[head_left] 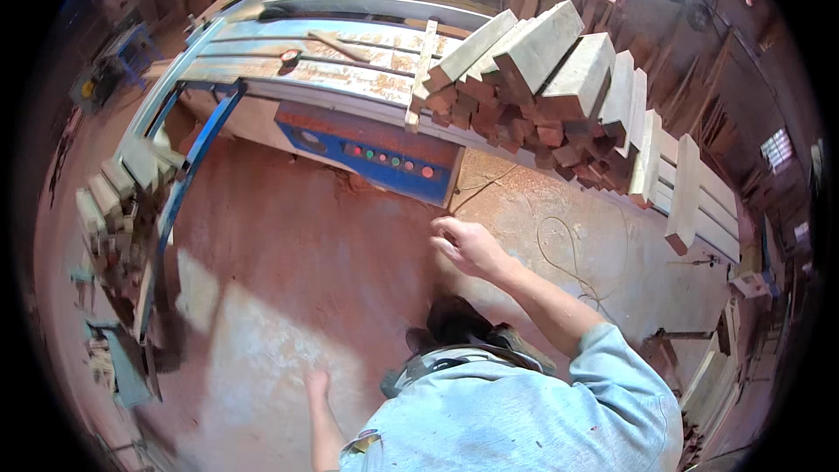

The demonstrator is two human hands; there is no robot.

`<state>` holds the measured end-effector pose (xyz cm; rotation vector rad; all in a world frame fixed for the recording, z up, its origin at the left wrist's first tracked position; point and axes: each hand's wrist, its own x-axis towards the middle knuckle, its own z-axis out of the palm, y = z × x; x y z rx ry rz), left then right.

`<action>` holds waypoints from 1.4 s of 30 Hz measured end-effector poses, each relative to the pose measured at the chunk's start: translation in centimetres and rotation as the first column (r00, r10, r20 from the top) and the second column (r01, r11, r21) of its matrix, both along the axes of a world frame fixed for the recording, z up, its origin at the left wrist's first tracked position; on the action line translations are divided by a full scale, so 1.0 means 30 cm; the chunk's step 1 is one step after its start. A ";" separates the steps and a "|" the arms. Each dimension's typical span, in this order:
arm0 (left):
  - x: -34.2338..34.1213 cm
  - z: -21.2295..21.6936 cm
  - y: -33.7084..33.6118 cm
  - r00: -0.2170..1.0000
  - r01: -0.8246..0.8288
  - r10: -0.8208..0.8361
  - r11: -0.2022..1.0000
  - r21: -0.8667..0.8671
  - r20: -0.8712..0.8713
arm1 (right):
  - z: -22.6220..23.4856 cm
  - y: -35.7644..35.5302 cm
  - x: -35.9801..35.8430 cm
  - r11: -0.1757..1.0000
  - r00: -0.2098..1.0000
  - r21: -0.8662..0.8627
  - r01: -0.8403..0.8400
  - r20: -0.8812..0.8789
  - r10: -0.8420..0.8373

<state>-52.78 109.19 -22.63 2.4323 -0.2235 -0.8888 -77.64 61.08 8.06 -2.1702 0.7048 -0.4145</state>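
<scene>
From my remote seat I see the right hand (472, 249), half-curled and seemingly empty, near the control panel (367, 166), the left hand (317, 383) too blurred to judge, and timber (544, 48) stacked on the machine table (350, 83), presumably for easy reach.

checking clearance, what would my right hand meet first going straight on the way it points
Probably the blue control panel, up and to the left of the right hand in this view, though depth is unclear.
</scene>
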 end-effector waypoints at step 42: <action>1.146 0.932 -2.367 0.393 0.769 -0.910 0.404 -0.495 -0.132 | 0.016 -0.988 1.241 0.687 0.685 0.108 0.718 0.065 -0.726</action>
